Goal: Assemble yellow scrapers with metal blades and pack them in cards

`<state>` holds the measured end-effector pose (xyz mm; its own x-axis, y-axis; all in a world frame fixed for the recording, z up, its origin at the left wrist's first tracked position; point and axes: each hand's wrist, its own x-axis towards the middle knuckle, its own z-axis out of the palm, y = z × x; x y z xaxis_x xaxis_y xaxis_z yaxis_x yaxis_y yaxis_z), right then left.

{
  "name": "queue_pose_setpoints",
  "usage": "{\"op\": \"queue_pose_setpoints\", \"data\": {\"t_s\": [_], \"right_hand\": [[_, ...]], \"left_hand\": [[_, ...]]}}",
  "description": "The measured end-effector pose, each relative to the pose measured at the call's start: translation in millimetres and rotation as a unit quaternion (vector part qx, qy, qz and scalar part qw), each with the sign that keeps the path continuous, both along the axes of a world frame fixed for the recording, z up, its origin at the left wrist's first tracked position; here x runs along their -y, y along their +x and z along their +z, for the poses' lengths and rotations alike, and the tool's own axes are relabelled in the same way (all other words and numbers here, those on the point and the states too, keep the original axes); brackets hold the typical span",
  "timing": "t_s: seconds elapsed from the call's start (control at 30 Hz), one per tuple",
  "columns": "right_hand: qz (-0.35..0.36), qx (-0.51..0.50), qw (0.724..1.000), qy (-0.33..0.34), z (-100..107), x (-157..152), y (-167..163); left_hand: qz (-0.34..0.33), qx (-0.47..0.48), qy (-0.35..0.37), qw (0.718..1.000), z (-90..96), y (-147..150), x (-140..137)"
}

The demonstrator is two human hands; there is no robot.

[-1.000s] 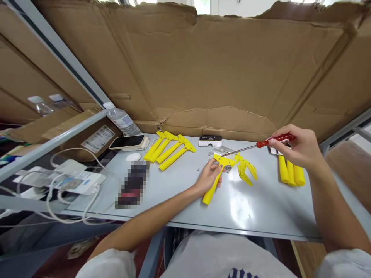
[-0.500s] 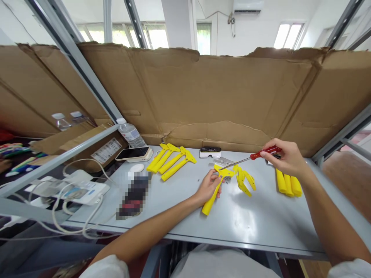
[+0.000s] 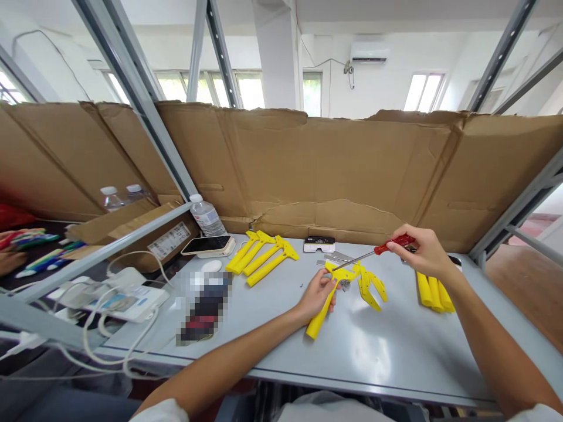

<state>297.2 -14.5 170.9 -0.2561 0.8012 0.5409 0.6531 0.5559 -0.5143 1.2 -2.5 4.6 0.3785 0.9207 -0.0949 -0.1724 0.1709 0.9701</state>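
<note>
My left hand [image 3: 316, 297] is closed around a yellow scraper [image 3: 319, 319], its wide head pointing away from me. In my right hand [image 3: 423, 251] is a screwdriver [image 3: 397, 242] with a red handle, gripped in the fingers. Its shaft slants down to the left, and the tip meets the scraper's head. Loose yellow head pieces [image 3: 368, 287] lie just right of the scraper. Small screws [image 3: 345, 285] are piled beside my left fingers. Flat metal strips [image 3: 341, 257] rest behind the scraper head.
Several yellow scrapers [image 3: 265, 265] lie to the left, and yellow handles [image 3: 433, 293] to the right. A small black-and-white box [image 3: 319, 244] stands by the cardboard wall [image 3: 343, 164]. Further left are a phone [image 3: 208, 245], a water bottle [image 3: 206, 217] and a power strip with cables [image 3: 136, 302].
The camera view has tilted up, so the table sits lower in the picture. Both hands keep their holds, and the screwdriver tip stays at the scraper's head.
</note>
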Motion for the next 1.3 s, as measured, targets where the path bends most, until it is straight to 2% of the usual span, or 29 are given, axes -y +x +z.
{"op": "queue_pose_setpoints", "data": {"t_s": [0.17, 1.3], "right_hand": [[-0.008, -0.011, 1.0, 0.025, 1.8, 1.3, 1.7], [-0.013, 0.012, 0.999, 0.043, 3.0, 2.3, 1.2]], "left_hand": [[-0.002, 0.002, 0.001, 1.0, 0.6, -0.7, 0.6], [-0.005, 0.014, -0.013, 1.0, 0.7, -1.0, 0.9]]}}
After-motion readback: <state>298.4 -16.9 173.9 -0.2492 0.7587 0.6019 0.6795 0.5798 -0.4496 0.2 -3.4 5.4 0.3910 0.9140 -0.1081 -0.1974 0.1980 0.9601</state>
